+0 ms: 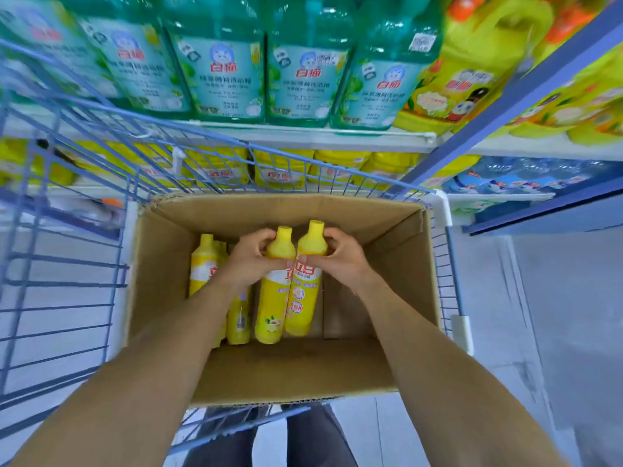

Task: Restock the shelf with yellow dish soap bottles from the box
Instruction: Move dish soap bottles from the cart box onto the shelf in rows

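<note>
Both forearms reach into cardboard box (401,264) in blue wire cart (67,264). Left hand (249,257) grips one yellow dish soap bottle (274,291), right hand (340,257) grips second bottle (305,291), side by side touching. More yellow bottles (205,261) stand at box's left; shelf (303,136) beyond.

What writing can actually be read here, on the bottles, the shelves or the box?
"白猫", red: on each green bottle on the upper shelf.
"立白", red, partly covered: on the yellow bottle in the right hand.
Small lines under the brands: too blurred to read.
White sticker on one green bottle: blurred.
Red marks on the yellow bottles on the lower shelf: unreadable behind the cart wire.
Cardboard box: no print visible.
</note>
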